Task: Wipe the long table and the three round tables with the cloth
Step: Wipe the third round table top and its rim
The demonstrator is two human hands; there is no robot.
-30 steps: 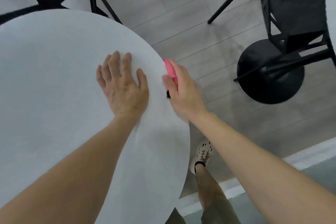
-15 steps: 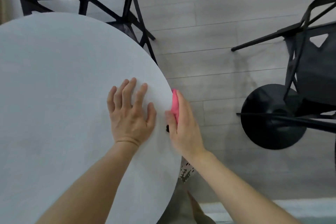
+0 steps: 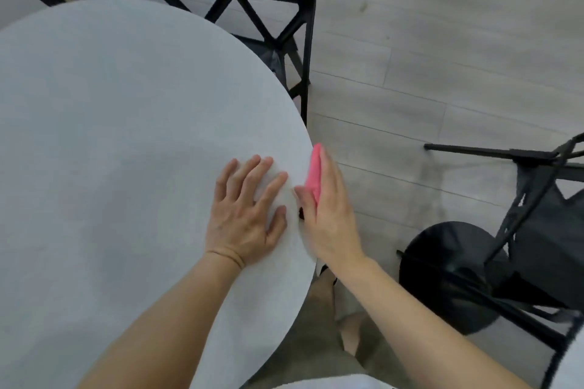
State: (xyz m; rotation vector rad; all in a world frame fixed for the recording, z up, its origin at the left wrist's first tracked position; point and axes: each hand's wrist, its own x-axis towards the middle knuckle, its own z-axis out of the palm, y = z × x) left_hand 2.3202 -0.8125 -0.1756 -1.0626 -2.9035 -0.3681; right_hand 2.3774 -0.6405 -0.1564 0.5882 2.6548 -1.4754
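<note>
A white round table (image 3: 120,142) fills the left of the head view. My left hand (image 3: 246,215) lies flat on its top near the right rim, fingers spread. Against the rim itself, my right hand (image 3: 328,215) holds a folded pink cloth (image 3: 314,172), thumb on the tabletop and fingers down the outside of the edge. Most of the cloth is hidden under that hand.
A black lattice chair (image 3: 252,3) stands right behind the table's far edge. At the right is a black round pedestal base (image 3: 452,275) with another black chair (image 3: 543,230) over it. Grey plank floor (image 3: 442,57) lies between them. My legs are below the table edge.
Both hands have stayed together at the table's right rim while I stepped round it. The view has swung left, so the lattice chair now shows more and the pedestal base sits lower right.
</note>
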